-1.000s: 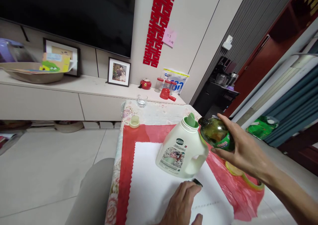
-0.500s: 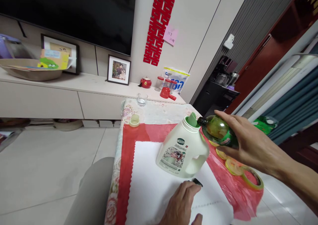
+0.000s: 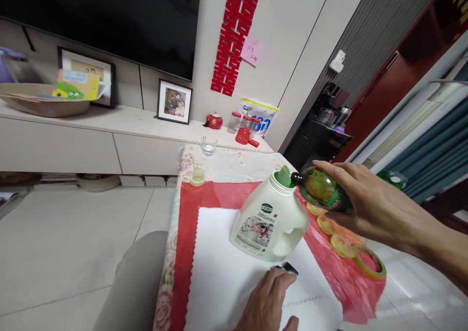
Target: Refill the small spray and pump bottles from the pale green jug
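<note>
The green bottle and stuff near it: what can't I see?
In the head view:
Green bottle: its bottom end, hidden by the right hand.
White jug: its inside, hidden by its side and green spout.
Black thing: too small to name.
Left hand: wrist cut off by the bottom edge.

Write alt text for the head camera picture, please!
The right hand holds a green bottle sideways, its neck at the mouth of a pale jug. The left hand is beside a small dark object on a white sheet.
</note>
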The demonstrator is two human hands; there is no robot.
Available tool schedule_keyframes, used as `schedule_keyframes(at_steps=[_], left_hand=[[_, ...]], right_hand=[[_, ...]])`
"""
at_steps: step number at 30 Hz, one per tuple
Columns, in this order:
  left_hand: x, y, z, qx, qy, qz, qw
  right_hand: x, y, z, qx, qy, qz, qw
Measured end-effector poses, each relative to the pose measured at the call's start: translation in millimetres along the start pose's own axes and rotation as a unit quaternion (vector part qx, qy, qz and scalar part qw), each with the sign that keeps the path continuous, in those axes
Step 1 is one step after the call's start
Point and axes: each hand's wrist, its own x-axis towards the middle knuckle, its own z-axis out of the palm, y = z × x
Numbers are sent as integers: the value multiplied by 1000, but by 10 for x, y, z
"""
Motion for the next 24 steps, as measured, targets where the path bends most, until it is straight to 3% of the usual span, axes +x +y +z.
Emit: schedule_keyframes(at_steps=[12,20,24], left_hand=[[-13,41,-24,5,-4,-13,1000],[27,-65,120,16,8,-26,999],[33,3,76,20,-1,-35,999]], right_hand=[[75,13,-91,-31,-6,-29,999],[111,24,-125,-42,-31,-19,998],[135,23,-156,-43,-40,-23,998]])
